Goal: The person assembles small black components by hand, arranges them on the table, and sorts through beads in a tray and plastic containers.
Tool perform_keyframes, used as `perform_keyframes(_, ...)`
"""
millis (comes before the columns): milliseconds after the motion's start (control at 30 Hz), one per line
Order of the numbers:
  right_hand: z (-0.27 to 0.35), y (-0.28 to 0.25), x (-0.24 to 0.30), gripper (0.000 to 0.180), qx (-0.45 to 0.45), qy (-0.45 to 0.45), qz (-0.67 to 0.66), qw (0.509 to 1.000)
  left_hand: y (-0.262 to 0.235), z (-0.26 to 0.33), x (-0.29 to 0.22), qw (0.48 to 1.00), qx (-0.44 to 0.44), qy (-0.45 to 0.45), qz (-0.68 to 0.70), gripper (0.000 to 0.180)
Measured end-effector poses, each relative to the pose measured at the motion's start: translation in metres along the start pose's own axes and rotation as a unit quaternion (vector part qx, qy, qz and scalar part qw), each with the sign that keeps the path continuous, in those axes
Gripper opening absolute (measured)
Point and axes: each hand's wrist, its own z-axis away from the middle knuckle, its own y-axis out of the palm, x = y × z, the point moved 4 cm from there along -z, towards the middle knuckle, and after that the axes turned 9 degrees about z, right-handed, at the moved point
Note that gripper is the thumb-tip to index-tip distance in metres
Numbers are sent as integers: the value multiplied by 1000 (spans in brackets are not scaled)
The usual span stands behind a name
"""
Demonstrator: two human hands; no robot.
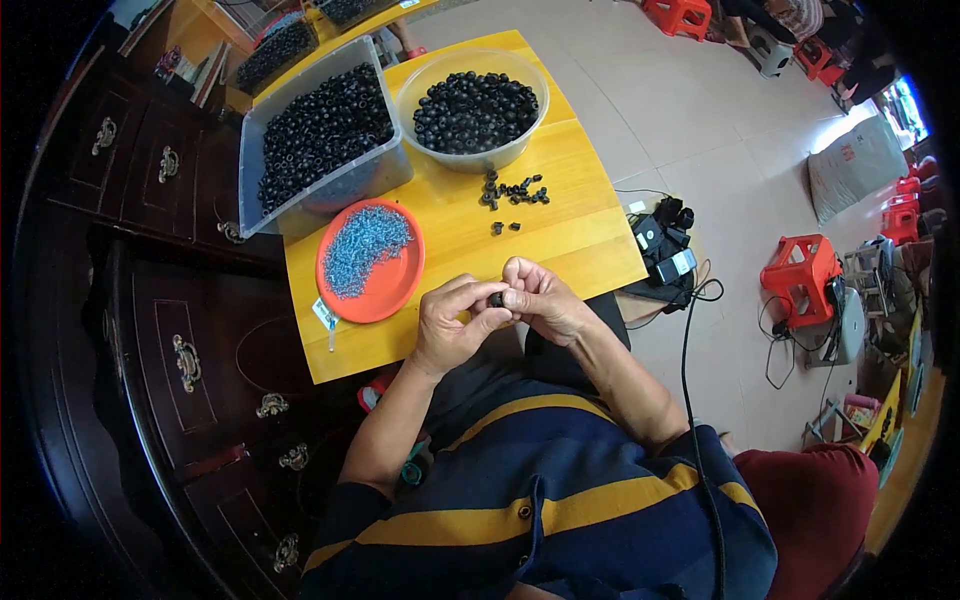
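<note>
your left hand (452,322) and right hand (548,304), fingertips nearly together, pinch a small round black piece (496,299). a round red plate (397,281) sits nearby

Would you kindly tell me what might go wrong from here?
The small black part held between the left hand and right hand might slip and drop. The orange-red plate near the left edge of the yellow table could spill its small bluish pieces if knocked.

A small black piece (496,299), round-looking and partly hidden, sits pinched in the fingers (518,300) of the left hand (448,322) and right hand (550,306), near the yellow counter's (455,235) front edge.
</note>
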Motion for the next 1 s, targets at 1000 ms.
perform_keyframes(1000,6,12,19,25,-23,4,-26,999,1,-3,1,999,5,-27,39,31)
